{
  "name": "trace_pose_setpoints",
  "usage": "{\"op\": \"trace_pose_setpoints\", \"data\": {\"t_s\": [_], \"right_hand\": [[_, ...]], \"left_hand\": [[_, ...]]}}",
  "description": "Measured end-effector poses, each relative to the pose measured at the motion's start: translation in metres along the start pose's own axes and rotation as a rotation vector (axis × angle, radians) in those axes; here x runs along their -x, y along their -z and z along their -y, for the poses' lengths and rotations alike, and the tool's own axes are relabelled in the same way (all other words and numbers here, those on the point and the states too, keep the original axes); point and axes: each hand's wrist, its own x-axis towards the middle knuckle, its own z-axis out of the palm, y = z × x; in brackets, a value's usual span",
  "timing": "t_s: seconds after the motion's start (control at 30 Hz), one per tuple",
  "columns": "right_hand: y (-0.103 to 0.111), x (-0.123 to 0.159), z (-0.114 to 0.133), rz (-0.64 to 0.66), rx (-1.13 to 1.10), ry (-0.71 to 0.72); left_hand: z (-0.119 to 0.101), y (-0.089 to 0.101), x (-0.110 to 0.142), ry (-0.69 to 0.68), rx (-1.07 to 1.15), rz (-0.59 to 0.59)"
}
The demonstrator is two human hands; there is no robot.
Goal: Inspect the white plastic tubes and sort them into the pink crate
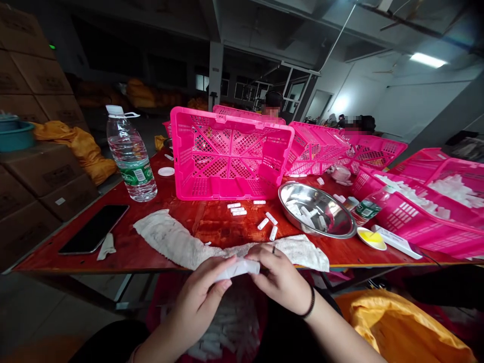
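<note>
Both my hands meet just below the near edge of the red table (159, 252). My left hand (202, 297) and my right hand (278, 277) pinch the two ends of a small white plastic piece (239, 268). A black band circles my right wrist. Under my hands, in my lap, lies a heap of similar white pieces (230, 322). Several more white pieces (249, 214) lie loose on the table beyond a crumpled white cloth (177, 242).
A pink crate (227, 156) stands on its side mid-table, with more pink crates (419, 212) of white pieces at right. A steel bowl (317, 212), water bottle (130, 156), black phone (94, 229), yellow lid (371, 238). Cardboard boxes (34, 166) at left, yellow bag (401, 327) lower right. Two people sit behind the crates.
</note>
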Motion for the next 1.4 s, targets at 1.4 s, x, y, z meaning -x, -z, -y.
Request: {"op": "trace_pose_setpoints", "data": {"t_s": [1.4], "right_hand": [[-0.025,0.005,-0.02,-0.122,-0.773,-0.445]], "left_hand": [[0.026,-0.027,0.007,-0.284,-0.493,-0.129]]}}
